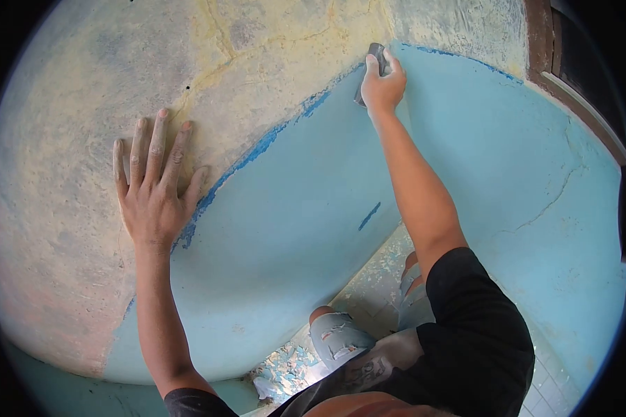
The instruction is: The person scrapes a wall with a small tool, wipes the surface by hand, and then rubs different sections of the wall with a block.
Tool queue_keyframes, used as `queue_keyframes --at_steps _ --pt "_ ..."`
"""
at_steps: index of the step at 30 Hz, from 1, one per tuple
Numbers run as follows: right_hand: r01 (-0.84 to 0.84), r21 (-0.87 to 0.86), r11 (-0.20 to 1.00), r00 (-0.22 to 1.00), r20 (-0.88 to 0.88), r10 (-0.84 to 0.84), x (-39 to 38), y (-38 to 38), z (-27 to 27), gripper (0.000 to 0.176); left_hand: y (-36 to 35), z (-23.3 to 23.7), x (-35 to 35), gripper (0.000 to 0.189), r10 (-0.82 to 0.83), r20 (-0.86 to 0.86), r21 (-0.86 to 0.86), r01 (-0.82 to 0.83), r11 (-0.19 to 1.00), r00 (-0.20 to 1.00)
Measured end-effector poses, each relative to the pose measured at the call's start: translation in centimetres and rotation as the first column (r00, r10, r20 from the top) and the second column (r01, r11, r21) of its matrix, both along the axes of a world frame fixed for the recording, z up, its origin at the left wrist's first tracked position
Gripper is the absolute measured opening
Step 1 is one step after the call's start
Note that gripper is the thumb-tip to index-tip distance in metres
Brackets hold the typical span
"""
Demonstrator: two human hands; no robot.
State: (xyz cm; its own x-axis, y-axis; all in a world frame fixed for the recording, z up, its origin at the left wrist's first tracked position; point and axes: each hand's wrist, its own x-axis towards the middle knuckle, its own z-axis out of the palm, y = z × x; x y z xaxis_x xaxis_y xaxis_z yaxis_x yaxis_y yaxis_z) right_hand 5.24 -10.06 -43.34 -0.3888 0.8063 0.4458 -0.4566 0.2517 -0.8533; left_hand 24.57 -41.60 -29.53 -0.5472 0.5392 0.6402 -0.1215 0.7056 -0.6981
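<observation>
My left hand (153, 201) lies flat on the bare, scraped wall (69, 181), fingers spread and dusty, its thumb beside the ragged dark blue paint edge (257, 148). Higher up, near the wall's corner, my right hand (385, 89) is closed around a dark grey sanding block (376, 51). The block is held against the wall where the light blue paint (292, 194) meets the bare yellowish surface. Its working face is hidden. White dust coats the fingers of this hand.
Paint flakes (289, 368) litter the tiled floor below, around my knees in ripped jeans (337, 338). A brown wooden frame (540, 42) borders a dark opening at the upper right. Thin cracks (553, 201) run through the blue wall on the right.
</observation>
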Motion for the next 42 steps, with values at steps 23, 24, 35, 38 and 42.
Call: queue_keyframes --at_steps 23,24,35,38,42 --pt "0.072 0.078 0.994 0.997 -0.004 -0.072 -4.7 4.7 -1.4 0.046 -0.5 -0.2 -0.3 0.060 -0.050 -0.032 -0.020 0.049 0.999 0.998" --pt "0.057 0.094 0.994 0.998 -0.010 -0.056 -3.1 2.2 -2.0 0.046 -0.3 -0.3 -0.5 0.060 -0.047 -0.041 -0.012 0.047 0.999 0.998" --pt "0.079 -0.063 0.995 0.996 -0.024 -0.081 -1.2 1.9 -0.5 0.046 -1.0 -0.6 -1.3 0.061 -0.171 -0.071 -0.031 0.169 0.985 0.983" --pt "-0.115 0.212 0.970 0.985 -0.102 0.140 2.1 -0.9 -1.6 0.047 -1.1 -0.7 -1.0 0.061 -0.098 -0.069 -0.021 0.097 0.995 0.993" --pt "-0.111 0.066 0.992 0.988 -0.101 0.117 -1.8 0.7 0.4 0.047 -1.5 -0.6 -0.8 0.060 -0.095 -0.048 -0.019 0.095 0.995 0.994"
